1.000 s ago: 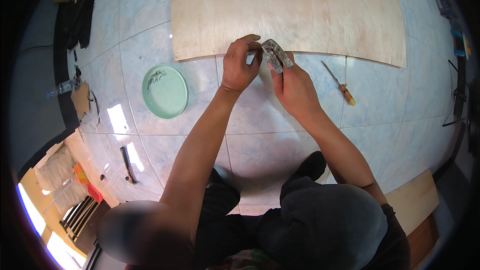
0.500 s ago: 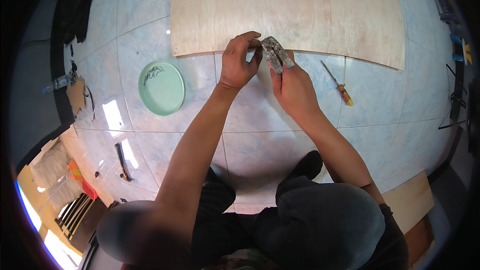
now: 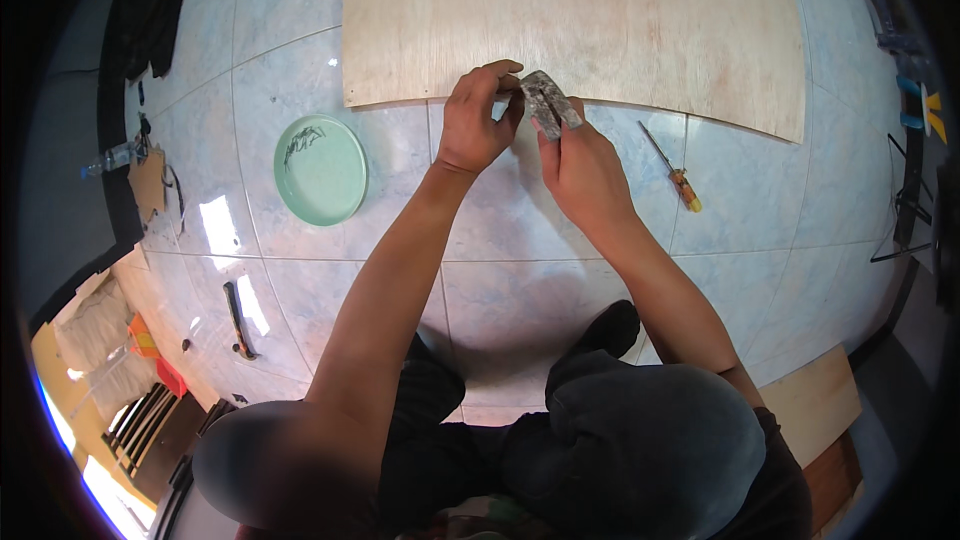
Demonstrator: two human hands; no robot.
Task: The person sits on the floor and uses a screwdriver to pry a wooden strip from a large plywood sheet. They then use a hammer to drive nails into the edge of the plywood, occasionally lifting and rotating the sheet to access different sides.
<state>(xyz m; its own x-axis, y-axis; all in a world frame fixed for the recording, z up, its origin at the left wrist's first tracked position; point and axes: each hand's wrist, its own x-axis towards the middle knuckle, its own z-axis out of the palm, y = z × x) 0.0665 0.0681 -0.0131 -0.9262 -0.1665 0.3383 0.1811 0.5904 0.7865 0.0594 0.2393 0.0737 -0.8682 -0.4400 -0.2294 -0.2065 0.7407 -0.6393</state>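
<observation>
Centrally, just above the middle of the frame, a small grey metal tool (image 3: 550,102), narrow and tapering, is held at the lower edge of a large pale plywood sheet (image 3: 600,10); its exact kind cannot be told at this size. The right hand (image 3: 580,165) is curled around the tool's lower part, thumb and fingers closed on it, with the tool's upper end projecting onto the sheet's edge. The left hand (image 3: 478,120) lies just beside it to the left, its fingertips bent in and pinched together against the tool's upper end; whether anything small sits between those fingertips cannot be told. Both forearms rise from the lower edge of the frame and converge at the tool.

The plywood sheet fills the upper centre and upper right of the frame and lies flat on a floor of pale, marbled tiles (image 3: 500,270). To the right of the hands, near the sheet's lower edge, a screwdriver (image 3: 674,170) with an orange-and-yellow handle rests on the tiles, its shaft pointing to the upper left. To the left of the hands, well apart from them, a round pale-green plate (image 3: 321,169) lies on the floor with some dark thin pieces on its upper part. Further toward the lower left, a dark, slim tool (image 3: 238,318) lies on the tiles. At the lower right, a second, smaller wooden board (image 3: 815,400) shows beside the person's knee.
</observation>
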